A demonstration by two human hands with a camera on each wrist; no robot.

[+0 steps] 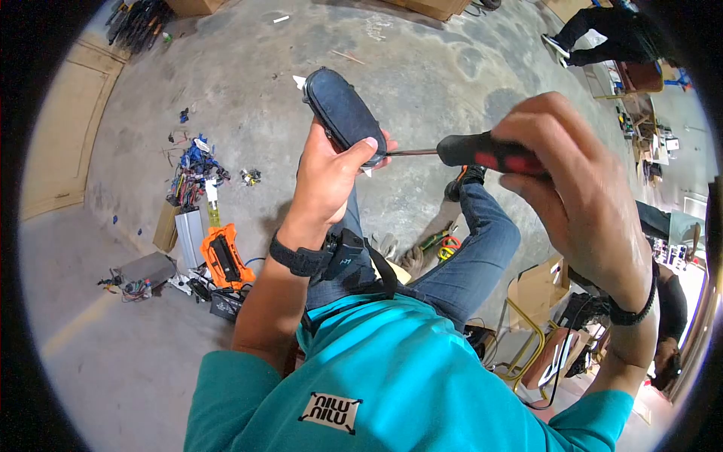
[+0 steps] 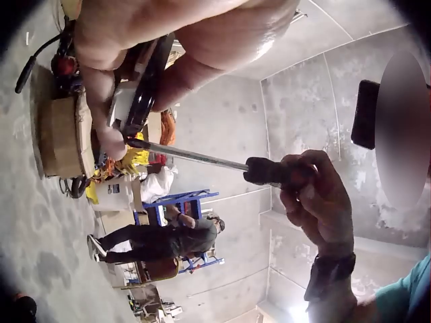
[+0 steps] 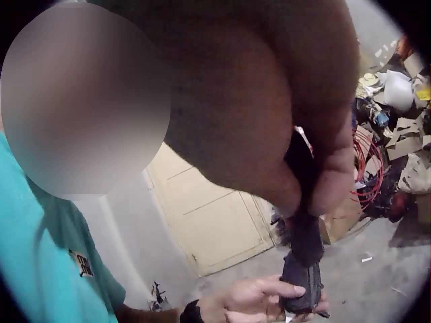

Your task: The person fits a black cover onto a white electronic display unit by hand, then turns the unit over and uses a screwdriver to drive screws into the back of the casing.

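Observation:
In the head view my left hand (image 1: 320,177) holds a flat black oval-shaped casing (image 1: 343,109), thumb across its lower end. White bits stick out at the casing's edges. My right hand (image 1: 584,181) grips the black-and-red handle of a screwdriver (image 1: 459,150). Its metal shaft points left, and the tip meets the near end of the casing beside my left thumb. The left wrist view shows the screwdriver shaft (image 2: 199,158) running to the casing's end between the left fingers. In the right wrist view, the right hand hides most of the handle above the casing (image 3: 303,286).
On the concrete floor at left lie an orange-and-black case (image 1: 226,256), a silver metal box (image 1: 190,237) and a pile of tangled wires (image 1: 197,166). Gloves (image 1: 412,258) and pliers lie between the legs. A yellow-framed chair (image 1: 527,331) stands at right; another person (image 1: 614,36) is farther back.

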